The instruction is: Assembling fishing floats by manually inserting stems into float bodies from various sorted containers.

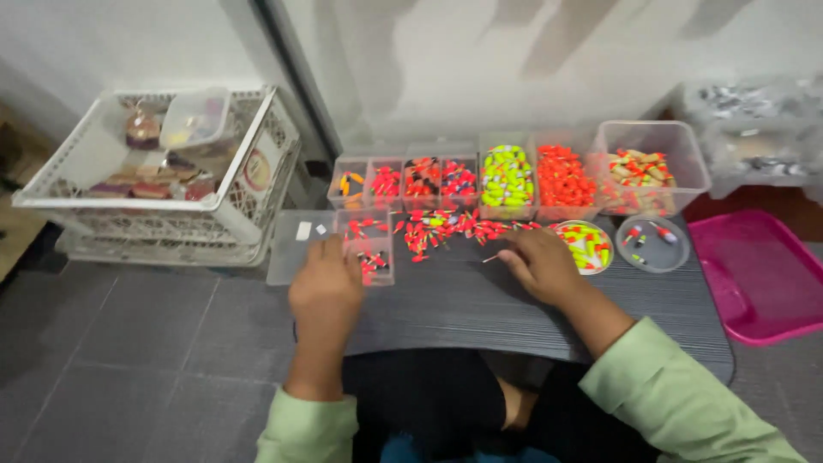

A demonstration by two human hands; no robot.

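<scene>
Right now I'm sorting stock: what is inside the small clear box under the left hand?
Small red floats lie inside the small clear box. The left hand covers its near left corner, hiding anything there.

I see a round red-and-white label (256, 170) on a package inside the white crate (249, 225), far left.

A row of bins (480, 184) lines the table's (480, 309) back; floats (446, 225) lie before it, crate (163, 163) left, tray (763, 274) right.
</scene>
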